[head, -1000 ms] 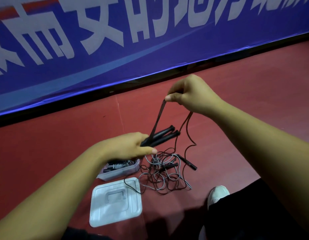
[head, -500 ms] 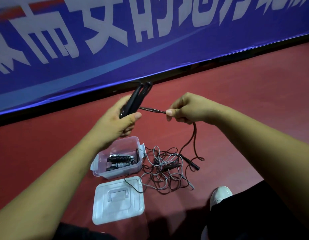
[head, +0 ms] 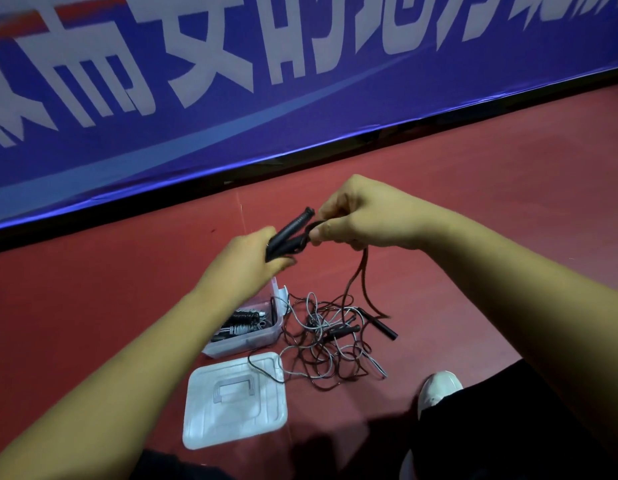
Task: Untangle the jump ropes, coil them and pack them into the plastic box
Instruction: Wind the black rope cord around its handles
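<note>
My left hand (head: 246, 261) grips a pair of black jump rope handles (head: 289, 232) held together above the floor. My right hand (head: 359, 216) pinches the dark rope (head: 361, 271) right at the handles, and the rope hangs down from it to the floor. A tangle of grey and dark ropes (head: 326, 344) with black handles (head: 378, 323) lies on the red floor. The clear plastic box (head: 262, 336) stands beside the tangle, partly hidden by my left forearm, with coiled rope inside.
The box's white lid (head: 231, 400) lies flat on the floor in front of the box, with a rope loop across its corner. A blue banner (head: 231, 98) runs along the back. My white shoe (head: 437, 388) and dark trouser leg are at the lower right.
My hands have come together: the right hand moved left to the handles, and the stretch of rope between the hands is gone. The handles have tilted lower.
</note>
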`<action>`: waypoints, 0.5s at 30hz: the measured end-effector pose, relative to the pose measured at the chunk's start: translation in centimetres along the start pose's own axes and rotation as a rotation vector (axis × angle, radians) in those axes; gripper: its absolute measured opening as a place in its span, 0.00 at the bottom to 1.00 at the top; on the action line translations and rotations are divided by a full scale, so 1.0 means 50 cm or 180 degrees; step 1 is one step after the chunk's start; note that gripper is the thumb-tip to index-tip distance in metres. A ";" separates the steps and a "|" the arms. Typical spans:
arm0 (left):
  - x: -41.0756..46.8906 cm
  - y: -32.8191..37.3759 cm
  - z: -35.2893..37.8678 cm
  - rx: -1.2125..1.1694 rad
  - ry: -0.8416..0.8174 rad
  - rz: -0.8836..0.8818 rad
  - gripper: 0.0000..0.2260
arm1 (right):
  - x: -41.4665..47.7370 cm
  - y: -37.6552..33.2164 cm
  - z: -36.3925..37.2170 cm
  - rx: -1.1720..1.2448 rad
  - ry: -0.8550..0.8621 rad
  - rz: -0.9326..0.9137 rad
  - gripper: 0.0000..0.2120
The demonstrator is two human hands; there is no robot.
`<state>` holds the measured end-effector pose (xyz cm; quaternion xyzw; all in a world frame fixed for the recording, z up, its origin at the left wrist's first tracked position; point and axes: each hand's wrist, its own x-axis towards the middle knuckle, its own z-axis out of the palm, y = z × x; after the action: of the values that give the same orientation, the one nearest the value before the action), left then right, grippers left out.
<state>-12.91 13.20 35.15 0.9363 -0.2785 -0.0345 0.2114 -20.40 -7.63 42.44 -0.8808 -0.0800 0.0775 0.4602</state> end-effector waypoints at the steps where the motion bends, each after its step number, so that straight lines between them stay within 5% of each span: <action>1: -0.001 0.007 0.008 0.0083 -0.0081 -0.0005 0.16 | 0.001 -0.003 0.001 -0.0192 0.0052 -0.0077 0.07; 6: -0.011 0.038 0.013 0.0243 -0.0438 -0.0111 0.24 | 0.012 0.004 0.009 -0.0604 0.0194 -0.0332 0.06; 15: -0.027 0.043 -0.019 -0.0592 -0.1201 0.0896 0.06 | 0.032 0.053 -0.027 -0.0527 0.0570 -0.0168 0.10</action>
<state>-14.96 12.63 36.83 0.8417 -0.4363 -0.2043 0.2436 -18.38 -9.87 40.90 -0.9168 -0.0678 -0.0205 0.3931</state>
